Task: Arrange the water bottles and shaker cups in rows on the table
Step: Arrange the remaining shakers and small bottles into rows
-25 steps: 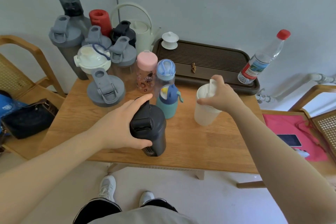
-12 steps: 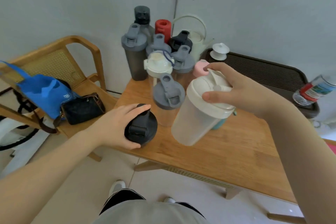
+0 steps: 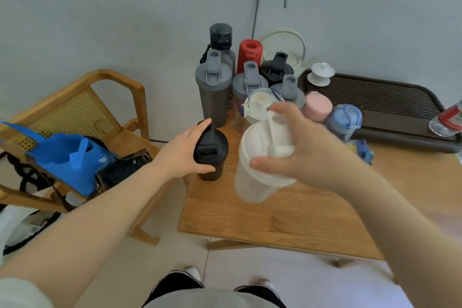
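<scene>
Step in hand, I'd judge: placing 2 shakers at the left edge of the wooden counter (image 3: pixel 312 220), mid-frame. Left hand (image 3: pixel 182 155) grips the black lidded shaker cup (image 3: pixel 212 155), standing upright on the counter, long axis vertical. Right hand (image 3: pixel 300 152) clasps the lid of the translucent white plastic shaker cup (image 3: pixel 257 177), centre frame, lifted, tilted w/ its base toward the lower left. Next: level it & set it beside the black one, in line w/ the grey-lidded cluster (image 3: pixel 247 82) above.

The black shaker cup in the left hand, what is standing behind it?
Behind the black shaker cup stands a tall grey shaker, with more bottles further back. The left hand covers the cup's left side.
</scene>
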`<move>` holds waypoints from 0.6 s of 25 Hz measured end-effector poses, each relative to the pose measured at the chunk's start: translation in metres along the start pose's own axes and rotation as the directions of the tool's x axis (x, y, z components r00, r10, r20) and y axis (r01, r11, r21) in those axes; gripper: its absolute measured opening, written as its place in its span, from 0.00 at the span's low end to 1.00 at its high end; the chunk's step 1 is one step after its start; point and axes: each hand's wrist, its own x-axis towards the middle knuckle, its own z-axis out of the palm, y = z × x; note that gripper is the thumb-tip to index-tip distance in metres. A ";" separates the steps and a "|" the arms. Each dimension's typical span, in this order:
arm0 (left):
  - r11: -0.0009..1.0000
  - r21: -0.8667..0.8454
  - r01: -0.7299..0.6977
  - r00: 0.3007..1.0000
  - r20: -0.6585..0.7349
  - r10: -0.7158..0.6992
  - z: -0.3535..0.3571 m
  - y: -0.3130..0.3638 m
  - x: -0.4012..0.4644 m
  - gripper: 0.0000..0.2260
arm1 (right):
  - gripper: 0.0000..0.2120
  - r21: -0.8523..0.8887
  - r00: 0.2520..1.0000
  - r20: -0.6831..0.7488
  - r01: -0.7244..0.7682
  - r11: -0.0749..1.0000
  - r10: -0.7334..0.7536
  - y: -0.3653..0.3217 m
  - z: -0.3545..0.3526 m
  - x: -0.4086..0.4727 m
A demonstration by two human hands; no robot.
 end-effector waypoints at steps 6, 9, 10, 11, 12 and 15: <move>0.998 -0.016 -0.058 0.998 0.027 0.058 -0.016 -0.026 0.034 0.48 | 0.38 -0.232 0.986 -0.132 -0.126 0.965 0.097 -0.012 0.092 0.044; 0.993 -0.064 -0.100 0.985 0.134 0.108 -0.022 -0.034 0.046 0.48 | 0.39 -0.251 0.976 -0.134 -0.201 0.947 0.172 -0.007 0.121 0.067; 0.992 -0.068 -0.111 0.979 0.163 0.121 -0.023 -0.036 0.050 0.48 | 0.39 -0.238 0.972 -0.130 -0.221 0.946 0.195 -0.004 0.125 0.071; 0.990 -0.074 -0.118 0.975 0.181 0.130 -0.024 -0.038 0.053 0.48 | 0.39 -0.215 0.969 -0.128 -0.236 0.948 0.212 -0.001 0.128 0.074; 0.989 -0.084 -0.120 0.973 0.188 0.134 -0.023 -0.039 0.054 0.48 | 0.40 -0.195 0.967 -0.123 -0.242 0.950 0.221 0.003 0.129 0.075; 0.986 -0.104 -0.132 0.979 0.145 0.147 -0.020 -0.037 0.053 0.48 | 0.42 -0.225 0.970 -0.073 -0.243 0.944 0.232 0.010 0.125 0.070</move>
